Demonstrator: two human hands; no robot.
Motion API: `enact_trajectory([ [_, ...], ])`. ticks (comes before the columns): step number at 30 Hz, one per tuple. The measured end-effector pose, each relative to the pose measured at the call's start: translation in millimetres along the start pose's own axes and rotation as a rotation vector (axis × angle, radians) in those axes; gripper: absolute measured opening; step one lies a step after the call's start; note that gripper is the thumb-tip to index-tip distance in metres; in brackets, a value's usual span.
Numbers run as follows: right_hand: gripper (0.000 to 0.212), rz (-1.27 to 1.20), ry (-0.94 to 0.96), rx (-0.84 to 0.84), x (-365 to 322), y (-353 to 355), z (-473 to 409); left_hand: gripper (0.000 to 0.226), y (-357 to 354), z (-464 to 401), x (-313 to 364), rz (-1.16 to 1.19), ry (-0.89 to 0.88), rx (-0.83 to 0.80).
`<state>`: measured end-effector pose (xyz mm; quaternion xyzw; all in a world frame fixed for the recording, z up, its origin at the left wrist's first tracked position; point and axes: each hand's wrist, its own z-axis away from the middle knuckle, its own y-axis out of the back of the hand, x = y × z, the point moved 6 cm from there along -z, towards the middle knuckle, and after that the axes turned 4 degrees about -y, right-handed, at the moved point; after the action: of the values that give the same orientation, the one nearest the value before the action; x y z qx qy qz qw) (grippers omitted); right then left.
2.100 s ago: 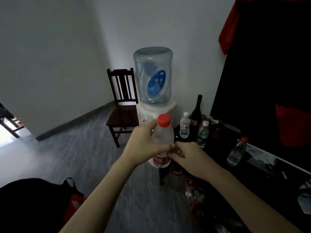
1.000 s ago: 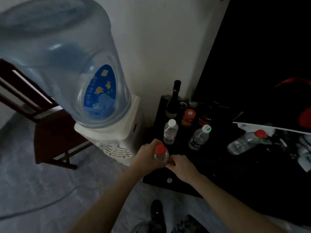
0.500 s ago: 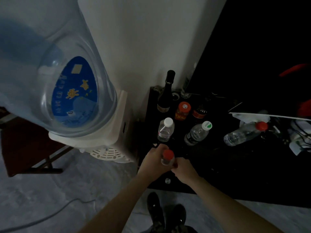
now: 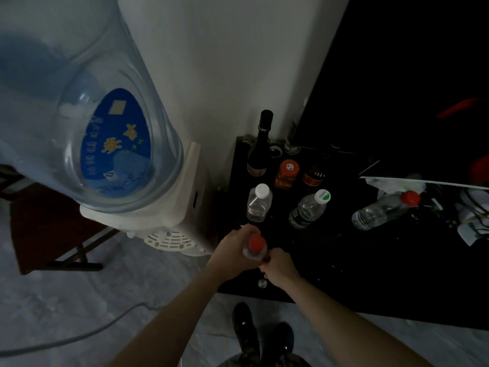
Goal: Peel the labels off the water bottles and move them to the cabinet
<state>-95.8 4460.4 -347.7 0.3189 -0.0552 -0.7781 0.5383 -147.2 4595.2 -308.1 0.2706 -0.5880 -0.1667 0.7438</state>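
I look straight down on a clear water bottle with a red cap point(image 4: 256, 246), held upright over the front left corner of the black cabinet point(image 4: 344, 274). My left hand point(image 4: 232, 254) wraps its body from the left. My right hand point(image 4: 279, 264) pinches at the bottle's right side, where a sliver of red label shows; most of the label is hidden. On the cabinet stand a white-capped bottle point(image 4: 258, 203) and a green-and-white-capped bottle point(image 4: 308, 209). Another red-capped bottle point(image 4: 383, 210) lies on its side.
A water dispenser point(image 4: 164, 215) with a big blue jug point(image 4: 79, 115) stands left of the cabinet. A dark wine bottle point(image 4: 260, 147), an orange-lidded jar point(image 4: 287, 173) and a dark jar point(image 4: 313, 176) stand at the cabinet's back. Papers and cables lie at right. My shoes point(image 4: 262, 337) are below.
I have walked from the middle of the room up to the cabinet and tilted my head down. Both hands stayed on the red-capped bottle, which now sits low by the cabinet's corner.
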Motion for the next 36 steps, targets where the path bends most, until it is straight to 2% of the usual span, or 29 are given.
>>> enact_trajectory([
  [4,0.022,-0.002,0.028,-0.018,0.2,3.6,4.8,0.065,-2.2,8.2,4.7,0.071,0.028,0.013],
  [6,0.027,-0.007,0.055,-0.049,-2.8,8.3,10.0,0.074,-3.0,10.8,3.5,0.05,0.067,-0.05],
  [9,0.023,0.004,0.092,-0.079,-11.5,24.3,21.2,0.097,2.3,11.3,0.1,-0.111,0.165,-0.176],
  [11,0.014,0.043,0.107,-0.103,-18.3,40.3,29.7,0.104,11.7,9.9,-2.5,-0.225,0.28,-0.222],
  [14,0.01,0.121,0.104,-0.154,-27.3,68.1,42.5,0.079,31.9,10.8,-1.3,-0.352,0.425,-0.233],
  [16,0.016,0.223,0.105,-0.168,-36.0,90.7,51.8,0.057,51.2,8.8,11.4,-0.451,0.457,-0.211],
  [19,0.024,0.38,0.154,-0.17,-59.2,123.0,66.8,0.034,89.1,-5.4,50.7,-0.572,0.409,-0.103],
  [22,0.026,0.402,0.201,-0.111,-82.2,163.5,87.2,0.027,121.2,-27.1,117.4,-0.643,0.304,0.002],
  [24,0.024,0.386,0.257,-0.043,-93.3,192.2,102.4,0.031,127.9,-44.2,165.3,-0.69,0.21,0.023],
  [29,0.018,0.463,0.404,0.255,-93.3,271.2,141.9,0.072,95.4,-83.8,263.8,-0.831,0.112,-0.072],
  [36,0.024,0.455,0.404,0.501,-18.9,381.8,184.6,0.063,41.9,-115.9,340.0,-0.836,-0.072,-0.14],
])
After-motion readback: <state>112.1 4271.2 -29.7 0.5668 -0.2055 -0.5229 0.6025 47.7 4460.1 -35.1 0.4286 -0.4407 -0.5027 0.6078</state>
